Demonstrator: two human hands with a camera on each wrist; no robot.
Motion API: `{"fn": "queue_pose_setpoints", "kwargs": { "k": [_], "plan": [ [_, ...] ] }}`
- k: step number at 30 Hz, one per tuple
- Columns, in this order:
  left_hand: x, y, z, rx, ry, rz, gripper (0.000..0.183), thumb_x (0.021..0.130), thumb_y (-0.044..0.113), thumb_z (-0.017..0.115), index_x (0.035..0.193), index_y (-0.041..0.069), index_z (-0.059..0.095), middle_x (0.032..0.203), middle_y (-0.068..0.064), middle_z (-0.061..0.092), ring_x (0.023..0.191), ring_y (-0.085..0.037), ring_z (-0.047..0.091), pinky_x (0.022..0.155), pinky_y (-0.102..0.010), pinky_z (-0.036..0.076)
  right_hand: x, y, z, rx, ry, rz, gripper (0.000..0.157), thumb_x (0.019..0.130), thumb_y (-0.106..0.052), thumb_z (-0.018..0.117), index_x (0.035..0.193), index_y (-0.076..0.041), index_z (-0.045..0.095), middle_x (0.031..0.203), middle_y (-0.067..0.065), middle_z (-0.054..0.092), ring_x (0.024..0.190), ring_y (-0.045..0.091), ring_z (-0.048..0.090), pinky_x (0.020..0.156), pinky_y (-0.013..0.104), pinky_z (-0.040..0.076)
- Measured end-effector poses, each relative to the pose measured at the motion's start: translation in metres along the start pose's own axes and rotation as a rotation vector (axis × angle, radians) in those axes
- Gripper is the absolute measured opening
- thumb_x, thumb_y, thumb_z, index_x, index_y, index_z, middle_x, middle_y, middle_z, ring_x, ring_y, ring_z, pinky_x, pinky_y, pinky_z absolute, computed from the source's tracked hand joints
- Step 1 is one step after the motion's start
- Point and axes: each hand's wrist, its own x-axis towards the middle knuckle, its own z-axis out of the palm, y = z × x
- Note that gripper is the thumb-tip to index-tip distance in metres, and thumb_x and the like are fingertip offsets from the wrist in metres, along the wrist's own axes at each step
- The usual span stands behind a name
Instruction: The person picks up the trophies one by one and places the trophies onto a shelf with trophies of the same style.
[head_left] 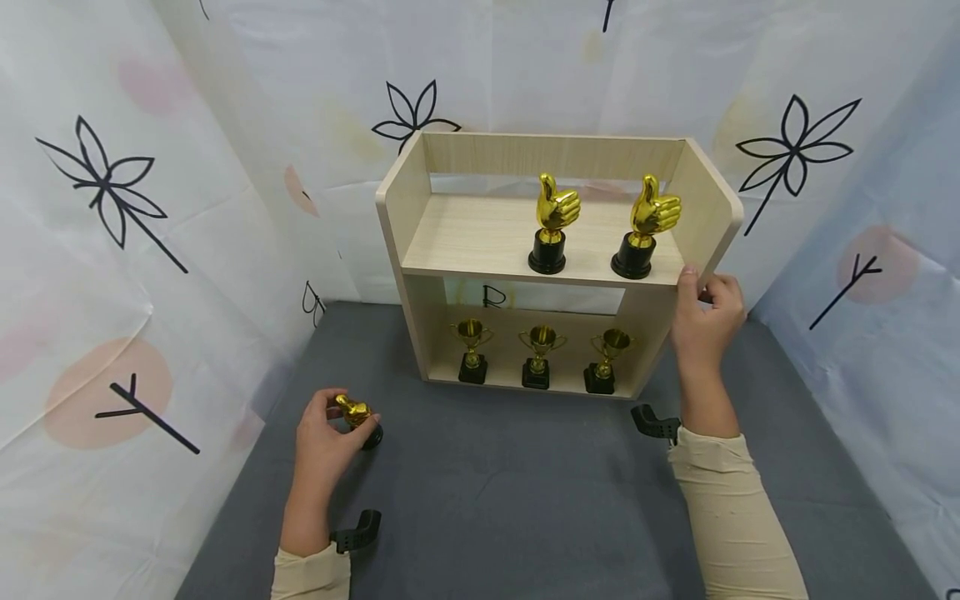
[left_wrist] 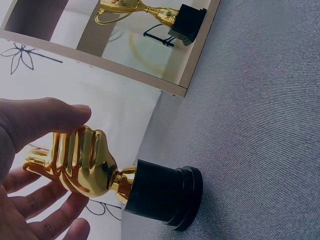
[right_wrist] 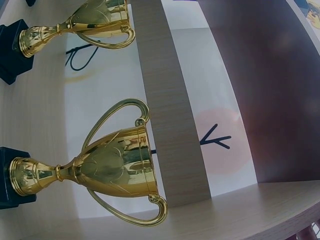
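Note:
My left hand [head_left: 327,442] is round a gold thumbs-up trophy [left_wrist: 85,160] with a round black base, at the left of the table. In the left wrist view the thumb lies on one side of the gold part and the fingers on the other. The base is at the grey cloth; whether it touches cannot be told. My right hand [head_left: 708,317] grips the front edge of the right side panel of a two-tier wooden shelf [head_left: 540,277]. Two more thumbs-up trophies, one mid-shelf [head_left: 555,218] and one further right [head_left: 648,225], stand on the upper tier.
Three gold cup trophies with black bases stand in the lower tier: left [head_left: 472,346], middle [head_left: 538,354] and right [head_left: 603,358]. Grey cloth [head_left: 495,500] covers the table. White patterned sheets [head_left: 247,167] hang behind and at both sides.

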Motion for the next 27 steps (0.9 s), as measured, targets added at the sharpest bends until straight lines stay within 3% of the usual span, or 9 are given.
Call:
{"fn": "queue_pose_setpoints", "kwargs": {
  "k": [11,18,27],
  "plan": [
    [0.000,0.000,0.003,-0.017,0.045,0.017,0.061,0.091,0.029,0.086,0.139,0.007,0.056,0.134,-0.016,0.059,0.120,-0.036,0.060,0.091,-0.048,0.051,-0.001,-0.001,0.000,0.003,-0.007,0.002,0.046,0.099,-0.032,0.066,0.087,0.012,0.073,0.083,-0.030,0.049,0.083,-0.009,0.049,0.080,0.019,0.042],
    [0.000,0.003,0.004,-0.060,0.071,0.040,0.060,0.090,0.023,0.087,0.138,0.006,0.057,0.135,-0.018,0.058,0.120,-0.036,0.059,0.098,-0.055,0.050,-0.001,0.000,-0.001,0.007,-0.007,-0.002,0.046,0.099,-0.032,0.066,0.086,0.011,0.073,0.083,-0.030,0.049,0.082,-0.009,0.048,0.080,0.016,0.041],
    [0.001,0.009,0.006,-0.074,0.103,0.080,0.058,0.089,0.021,0.087,0.137,0.005,0.058,0.135,-0.017,0.060,0.118,-0.035,0.060,0.098,-0.053,0.049,-0.001,0.001,-0.001,0.001,-0.007,0.002,0.041,0.099,-0.033,0.065,0.077,0.002,0.070,0.083,-0.031,0.049,0.083,-0.009,0.049,0.080,0.017,0.041]
  ]
}}
